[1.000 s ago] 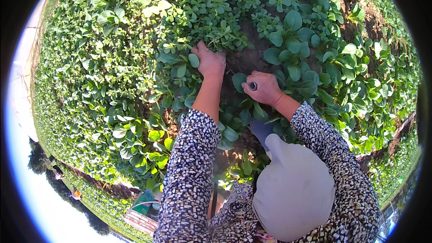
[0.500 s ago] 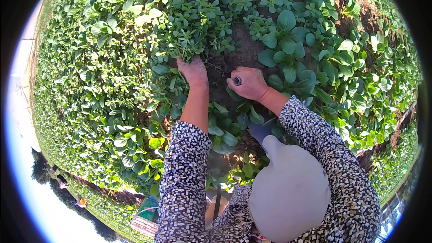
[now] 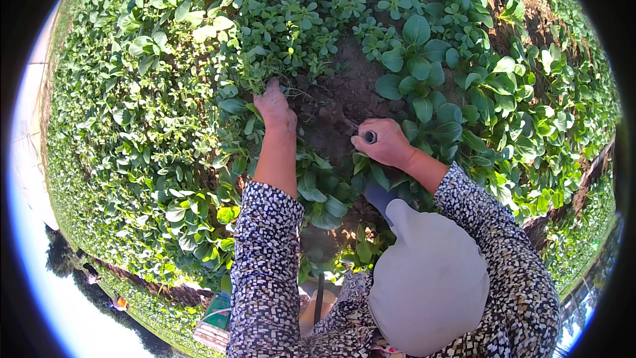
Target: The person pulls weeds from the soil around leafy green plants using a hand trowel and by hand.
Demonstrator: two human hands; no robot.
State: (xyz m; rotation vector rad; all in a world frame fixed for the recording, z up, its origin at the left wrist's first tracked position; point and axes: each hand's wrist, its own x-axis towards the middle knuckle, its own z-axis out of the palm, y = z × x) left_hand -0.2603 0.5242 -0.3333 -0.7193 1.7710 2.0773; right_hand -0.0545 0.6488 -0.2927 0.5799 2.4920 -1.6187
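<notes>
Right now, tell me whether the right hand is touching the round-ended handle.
Touching. The head view shows the right hand wrapped around the round-ended handle, whose end pokes up out of its grip.

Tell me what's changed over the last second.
The left hand has shifted left; whether it grips the greens is unclear. More bare soil shows between the hands. The right hand swung left, then back, still gripping the tool handle.
</notes>
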